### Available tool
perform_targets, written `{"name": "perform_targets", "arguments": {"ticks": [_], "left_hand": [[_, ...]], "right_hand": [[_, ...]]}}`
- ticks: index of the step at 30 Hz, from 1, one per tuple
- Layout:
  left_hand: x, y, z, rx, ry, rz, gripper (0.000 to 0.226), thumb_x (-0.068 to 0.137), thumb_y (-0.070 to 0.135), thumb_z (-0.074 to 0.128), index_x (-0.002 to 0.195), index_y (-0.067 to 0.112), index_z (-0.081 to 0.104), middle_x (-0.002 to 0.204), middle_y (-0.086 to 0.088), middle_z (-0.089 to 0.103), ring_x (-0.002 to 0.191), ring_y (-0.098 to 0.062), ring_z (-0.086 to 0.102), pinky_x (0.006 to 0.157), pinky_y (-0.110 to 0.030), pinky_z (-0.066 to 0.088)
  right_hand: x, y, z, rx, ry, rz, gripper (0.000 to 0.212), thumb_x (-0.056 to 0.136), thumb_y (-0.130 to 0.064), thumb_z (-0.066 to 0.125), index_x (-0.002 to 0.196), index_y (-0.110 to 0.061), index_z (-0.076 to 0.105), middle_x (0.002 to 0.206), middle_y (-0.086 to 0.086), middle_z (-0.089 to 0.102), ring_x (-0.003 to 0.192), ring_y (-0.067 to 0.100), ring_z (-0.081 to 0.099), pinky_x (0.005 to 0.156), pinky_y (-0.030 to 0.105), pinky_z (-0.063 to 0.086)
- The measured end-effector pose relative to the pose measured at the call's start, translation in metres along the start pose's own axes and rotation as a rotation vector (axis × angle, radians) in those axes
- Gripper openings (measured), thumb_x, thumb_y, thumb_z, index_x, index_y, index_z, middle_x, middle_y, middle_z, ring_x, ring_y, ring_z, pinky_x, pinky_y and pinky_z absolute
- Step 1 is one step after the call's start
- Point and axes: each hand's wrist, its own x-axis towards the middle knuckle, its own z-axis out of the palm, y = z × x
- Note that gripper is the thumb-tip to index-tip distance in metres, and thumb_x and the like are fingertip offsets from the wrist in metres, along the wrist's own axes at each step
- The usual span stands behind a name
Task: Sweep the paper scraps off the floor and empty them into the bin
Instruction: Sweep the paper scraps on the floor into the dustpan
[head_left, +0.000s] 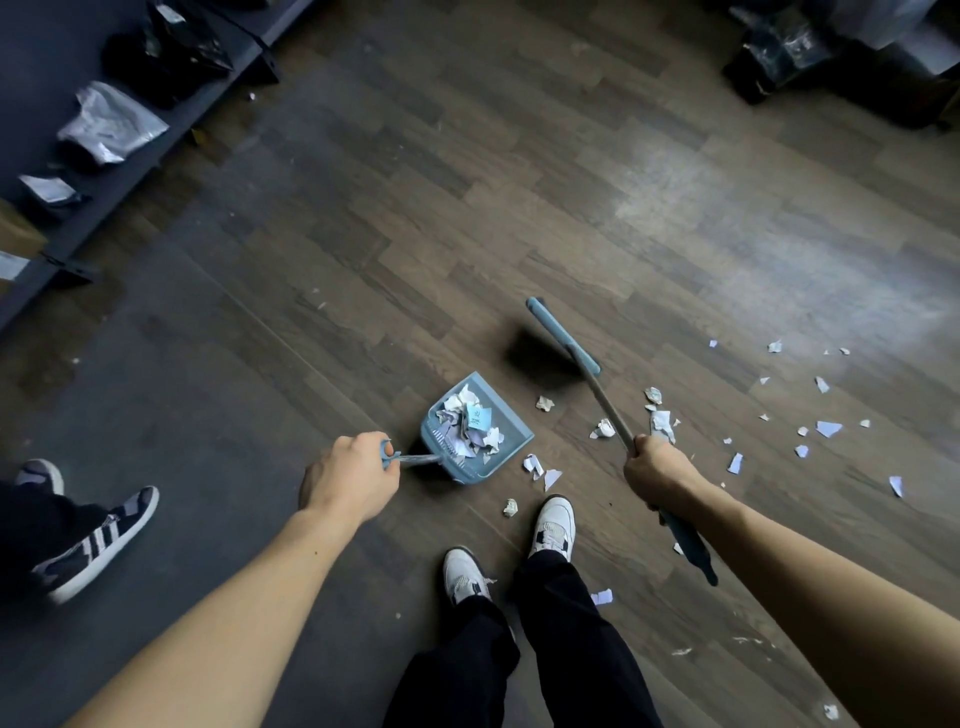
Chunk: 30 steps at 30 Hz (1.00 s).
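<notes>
Left hand (353, 475) fingers curl round the dustpan (434, 441) handle. Right hand (657, 467) fingers wrap the broom (563, 335) shaft. The dustpan sits heaped, with loose scraps (828, 428) at its 3 o'clock. A hard stroke or a tilt could likely spill the heap.

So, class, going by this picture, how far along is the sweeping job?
Done: a heap of scraps lies in the dustpan. In hand: the left hand grips the dustpan's handle, the right hand grips the broom. Left: loose scraps litter the floor; the dustpan is not yet emptied, and no bin is in view.
</notes>
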Motion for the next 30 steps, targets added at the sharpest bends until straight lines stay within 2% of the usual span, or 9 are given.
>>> {"name": "perform_targets", "arguments": {"ticks": [8, 13, 14, 17, 18, 23, 27, 30], "left_hand": [[0.003, 0.000, 0.018, 0.010, -0.001, 0.066, 0.012, 0.088, 0.031, 0.054, 0.096, 0.026, 0.062, 0.094, -0.006, 0.066, 0.089, -0.032, 0.061, 0.069, -0.032, 0.046], [0.004, -0.010, 0.024, 0.011, 0.030, 0.084, 0.013, 0.088, 0.029, 0.054, 0.096, 0.024, 0.063, 0.096, -0.008, 0.068, 0.091, -0.034, 0.061, 0.072, -0.034, 0.048], [0.006, -0.011, 0.024, 0.008, 0.032, 0.090, 0.013, 0.087, 0.029, 0.054, 0.096, 0.024, 0.063, 0.096, -0.008, 0.068, 0.091, -0.034, 0.061, 0.072, -0.033, 0.048], [0.008, -0.009, 0.023, 0.000, 0.037, 0.107, 0.014, 0.087, 0.028, 0.054, 0.097, 0.023, 0.064, 0.099, -0.010, 0.067, 0.092, -0.035, 0.061, 0.074, -0.034, 0.047], [0.007, -0.008, 0.024, 0.002, 0.037, 0.110, 0.015, 0.087, 0.028, 0.054, 0.097, 0.023, 0.064, 0.100, -0.010, 0.067, 0.093, -0.036, 0.061, 0.074, -0.034, 0.047], [0.002, -0.011, 0.026, -0.002, 0.039, 0.123, 0.013, 0.088, 0.028, 0.053, 0.094, 0.021, 0.063, 0.098, -0.011, 0.067, 0.091, -0.036, 0.061, 0.074, -0.035, 0.048], [-0.002, -0.011, 0.025, 0.010, 0.046, 0.132, 0.014, 0.089, 0.026, 0.053, 0.094, 0.019, 0.064, 0.099, -0.011, 0.067, 0.091, -0.036, 0.061, 0.072, -0.035, 0.047], [-0.003, -0.009, 0.026, 0.009, 0.046, 0.133, 0.016, 0.089, 0.026, 0.052, 0.098, 0.019, 0.064, 0.101, -0.012, 0.066, 0.094, -0.036, 0.061, 0.073, -0.034, 0.046]], "right_hand": [[0.005, 0.012, 0.014, -0.064, 0.109, 0.036, 0.024, 0.094, -0.010, 0.036, 0.112, -0.004, 0.050, 0.085, 0.015, 0.056, 0.061, 0.027, 0.058, 0.041, 0.025, 0.042], [0.003, 0.021, 0.050, -0.108, 0.048, 0.051, 0.015, 0.095, -0.008, 0.047, 0.108, -0.004, 0.055, 0.092, 0.013, 0.054, 0.079, 0.027, 0.051, 0.071, 0.033, 0.047], [0.001, 0.022, 0.058, -0.110, 0.038, 0.057, 0.019, 0.096, -0.008, 0.046, 0.111, -0.003, 0.056, 0.091, 0.013, 0.054, 0.078, 0.027, 0.053, 0.068, 0.032, 0.048], [-0.008, 0.018, 0.076, -0.051, 0.006, 0.055, 0.023, 0.095, -0.009, 0.039, 0.110, -0.004, 0.056, 0.076, 0.011, 0.057, 0.053, 0.023, 0.057, 0.037, 0.023, 0.043], [-0.012, 0.016, 0.080, -0.032, -0.004, 0.056, 0.022, 0.095, -0.009, 0.037, 0.106, -0.006, 0.056, 0.072, 0.011, 0.057, 0.048, 0.022, 0.056, 0.032, 0.022, 0.040], [-0.034, 0.009, 0.087, 0.030, -0.058, 0.006, 0.021, 0.098, -0.014, 0.038, 0.096, -0.007, 0.058, 0.064, 0.009, 0.053, 0.041, 0.022, 0.049, 0.042, 0.030, 0.052], [-0.050, 0.011, 0.079, 0.090, -0.060, -0.045, 0.027, 0.101, -0.019, 0.038, 0.108, -0.007, 0.061, 0.065, 0.011, 0.050, 0.036, 0.022, 0.047, 0.033, 0.027, 0.045], [-0.053, 0.010, 0.076, 0.072, 0.016, -0.075, 0.026, 0.100, -0.020, 0.038, 0.110, -0.008, 0.059, 0.067, 0.012, 0.053, 0.039, 0.025, 0.050, 0.039, 0.031, 0.050]]}}
